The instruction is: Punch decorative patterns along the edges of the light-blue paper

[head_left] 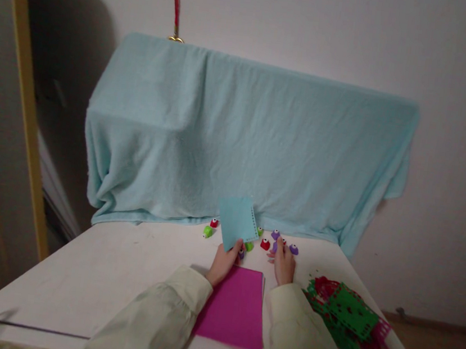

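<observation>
My left hand (225,261) grips the lower corner of a light blue sheet of paper (236,223), held up tilted; a row of small cut-outs runs down its right edge. My right hand (283,264) is among small coloured craft punches with round white-and-dark tops. Its thumb and index finger close around a purple punch (275,246), partly covered by the fingers. Close by lie a red punch (265,244), another purple punch (293,249) and a green punch (248,246). Beneath my wrists a stack of magenta paper (235,311) lies on the white table (75,280).
A green punch (208,231) and a red punch (214,223) sit farther left. On the right is a tangled heap of perforated green and red paper (352,311). A pale blue cloth (263,133) drapes over something behind the table. A yellow-edged panel (28,110) stands left.
</observation>
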Motion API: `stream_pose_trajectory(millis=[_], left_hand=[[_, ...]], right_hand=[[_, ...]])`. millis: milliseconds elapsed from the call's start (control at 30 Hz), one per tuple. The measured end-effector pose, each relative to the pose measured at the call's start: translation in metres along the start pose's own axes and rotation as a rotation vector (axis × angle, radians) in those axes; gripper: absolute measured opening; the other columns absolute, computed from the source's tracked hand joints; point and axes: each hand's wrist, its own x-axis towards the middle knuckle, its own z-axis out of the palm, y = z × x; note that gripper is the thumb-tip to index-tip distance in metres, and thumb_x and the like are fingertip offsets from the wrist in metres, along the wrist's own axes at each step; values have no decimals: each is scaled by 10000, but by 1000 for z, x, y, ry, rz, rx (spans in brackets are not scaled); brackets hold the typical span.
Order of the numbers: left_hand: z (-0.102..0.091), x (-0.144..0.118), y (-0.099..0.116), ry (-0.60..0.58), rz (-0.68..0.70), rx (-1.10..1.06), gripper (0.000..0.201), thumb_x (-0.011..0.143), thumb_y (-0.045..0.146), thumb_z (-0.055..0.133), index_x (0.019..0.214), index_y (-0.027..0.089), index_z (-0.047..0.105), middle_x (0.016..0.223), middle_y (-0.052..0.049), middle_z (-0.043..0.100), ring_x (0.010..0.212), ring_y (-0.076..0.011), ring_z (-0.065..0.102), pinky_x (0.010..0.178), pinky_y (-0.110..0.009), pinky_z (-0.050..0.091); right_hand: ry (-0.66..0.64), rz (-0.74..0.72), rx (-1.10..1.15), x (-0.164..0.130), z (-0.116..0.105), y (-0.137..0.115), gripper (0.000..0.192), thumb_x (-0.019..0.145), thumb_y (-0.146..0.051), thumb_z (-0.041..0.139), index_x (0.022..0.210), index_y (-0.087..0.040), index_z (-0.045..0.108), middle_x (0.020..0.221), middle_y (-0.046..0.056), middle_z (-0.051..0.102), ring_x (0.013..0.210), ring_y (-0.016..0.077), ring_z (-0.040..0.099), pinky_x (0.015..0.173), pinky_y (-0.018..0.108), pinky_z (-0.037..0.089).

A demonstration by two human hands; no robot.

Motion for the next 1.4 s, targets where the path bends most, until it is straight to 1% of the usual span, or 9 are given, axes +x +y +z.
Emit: stream_pose_trajectory(millis=[133,267,333,467,633,833,1100,1267,1400], left_hand=[[-1,0,0,-15,12,7,541,845,596,401,777,98,601,515,-41,532,498,-137,527,561,-235,413],[-2,1,-3,-23,32,21,553,852,597,384,804,94,608,537,-42,540,513,-136,527,566,-237,409],[-1,2,-6,-14,31,31,549,848,600,389,798,97,605,553,-42,547,527,-136,534,570,-235,409],[-1,4,-11,-6,28,16,550,844,607,391,810,100,603,545,-36,545,509,-136,530,545,-231,401],[-1,5,-11,-1,29,26,550,850,603,385,838,103,614,522,-37,538,493,-135,523,541,-229,396],[-1,0,0,0,43,22,537,854,594,390,874,106,614,517,-28,534,494,-130,516,546,-226,397],[-1,-2,4,-17,64,34,547,861,580,392,838,89,634,498,-20,525,496,-130,519,593,-236,414],[-2,-2,2,-15,86,28,533,865,571,393,826,93,625,518,-21,529,502,-126,518,579,-231,413],[-1,-2,2,-2,78,33,539,865,579,385,711,102,585,512,-31,523,493,-124,507,561,-229,407]], right_hand=[[124,-51,70,-2,-3,-6,1023,882,-816,-6,1223,1,505,875,30,463,697,-179,360,627,-101,231],[243,-11,140,-4,-6,-12,1037,903,-787,-99,1162,37,474,792,39,446,678,-183,322,645,-96,202],[267,-6,194,-4,-5,-13,1006,900,-800,-52,1177,38,430,803,31,448,669,-192,309,637,-107,191],[278,-32,363,-3,4,-11,953,853,-829,189,1269,19,308,875,13,460,670,-217,306,627,-160,187],[96,-118,467,-4,18,-11,1126,705,-913,334,1400,-42,173,1020,30,447,663,-201,349,581,-154,218],[-205,-175,533,-14,23,-18,1161,684,-914,388,1468,-77,208,1189,102,351,804,-141,452,629,-109,344],[-364,-160,624,-19,28,-19,1142,729,-782,493,1565,-149,38,1246,114,289,947,-82,484,759,-45,443],[-358,-125,634,-18,32,-14,1155,707,-733,547,1561,-190,-10,1244,96,296,961,-75,484,771,-35,447],[-383,-123,600,-18,33,-13,1160,690,-737,553,1552,-167,25,1206,88,338,923,-90,484,749,-58,423]])
